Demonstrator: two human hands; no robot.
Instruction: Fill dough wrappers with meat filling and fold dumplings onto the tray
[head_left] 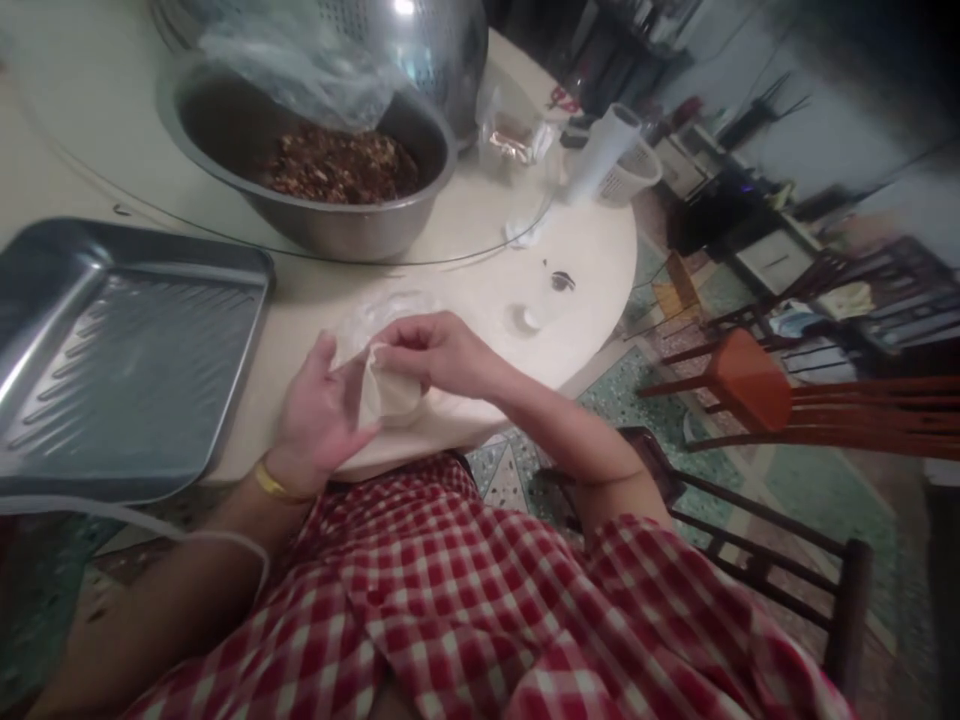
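Note:
My left hand (319,415) lies palm up at the table's near edge and cradles a pale dough wrapper (386,392) in its fingers. My right hand (431,350) comes over from the right and pinches the wrapper's upper edge with closed fingertips. A yellow band circles my left wrist. Just behind the hands lies a thin stack of wrappers in clear plastic (382,308). A steel bowl (330,235) with dark brown minced filling (334,165) stands farther back on the table.
An empty metal tray (120,360) sits at the left on the round cream table (592,270). A colander, plastic bags and white cups stand at the back. Wooden chairs (750,385) stand to the right over a patterned floor. A white cable crosses my left arm.

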